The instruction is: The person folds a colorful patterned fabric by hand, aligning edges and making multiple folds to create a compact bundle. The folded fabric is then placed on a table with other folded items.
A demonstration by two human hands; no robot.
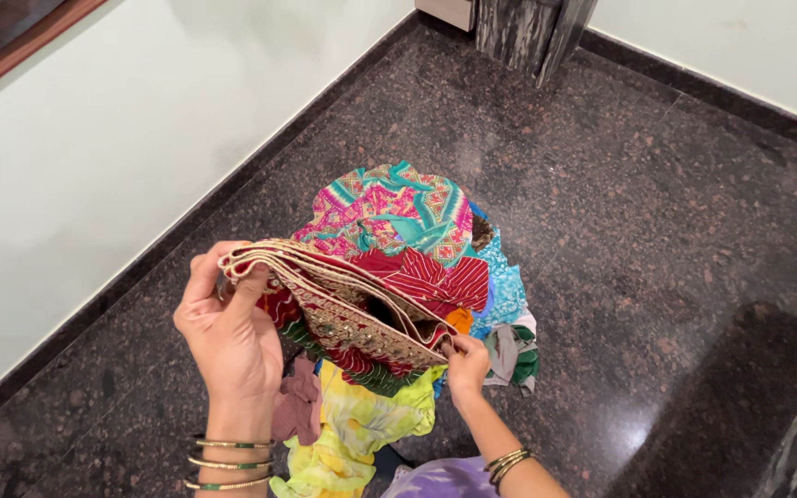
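My left hand [230, 332] grips one end of a folded red cloth with a gold embroidered border [352, 309], pinching its stacked pleats near the top left. My right hand [466, 362] holds the opposite lower end of the same border. The cloth hangs in folds between both hands, above a heap of clothes [417, 221] on the floor: a pink and teal patterned piece on top, blue fabric at the right, yellow-green cloth [362, 433] below. Bangles circle both wrists.
Dark speckled granite floor [657, 212] spreads all around the heap. A pale wall [94, 157] with a dark skirting runs along the left, another wall at the far right. A dark stone post [532, 32] stands at the top. A purple cloth [445, 480] lies at the bottom edge.
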